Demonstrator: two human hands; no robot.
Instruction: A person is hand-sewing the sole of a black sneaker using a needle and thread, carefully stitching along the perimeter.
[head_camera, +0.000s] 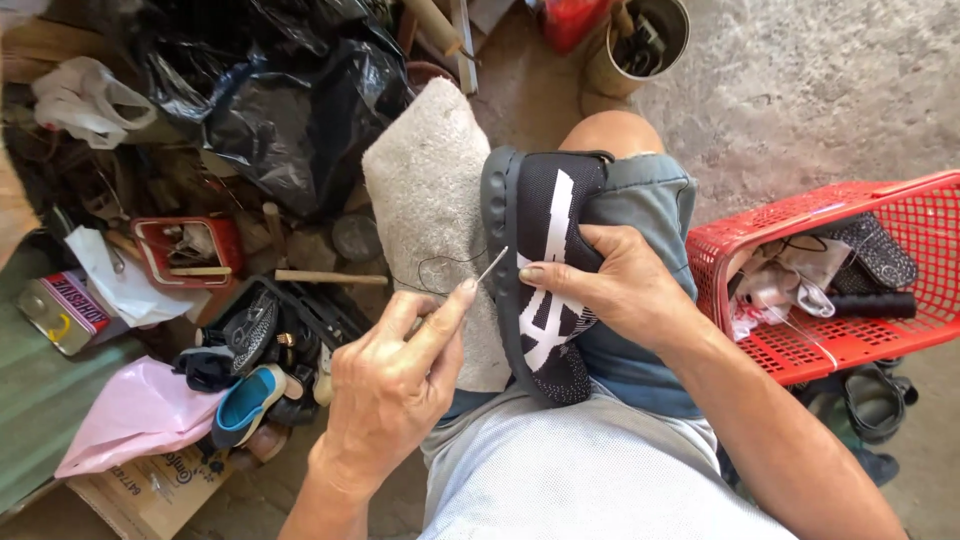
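The left hand (395, 385) pinches a thin metal needle (492, 265) between thumb and forefinger, its grip closed on the shaft, the tip pointing up toward the rim of a black knit sneaker (540, 270) with white stripes. A dark thread (435, 272) loops from the needle across a pale, rough cloth pad (430, 190) that lies over the person's left thigh. The right hand (610, 285) is closed on the sneaker, thumb pressed on the upper and fingers wrapped over its far side, holding it sole-edge to the left against the right knee, which wears blue denim shorts (650, 200).

Among the packages, a flat rectangular tin (60, 310) with a red and yellow label lies at the left edge on a green surface, beside crumpled white paper (125, 285). A brown cardboard box (150, 490) with dark printing sits at the lower left (partly under a pink plastic bag (135, 415)). A small red tray (185, 250) holds tools, and a wooden-handled hammer (330, 277) lies just right of it. Black plastic bags (280, 100) are heaped at the top, with a white bag (85, 100) to their left. A blue-lined shoe (250, 400) rests in a pile of dark footwear.

To the right, a red plastic basket (900, 215) holds cloth, a black sandal and a dark handle. A round can (640, 45) with tools stands at the top on the bare grey concrete floor (820, 90), which is sunlit and rough.
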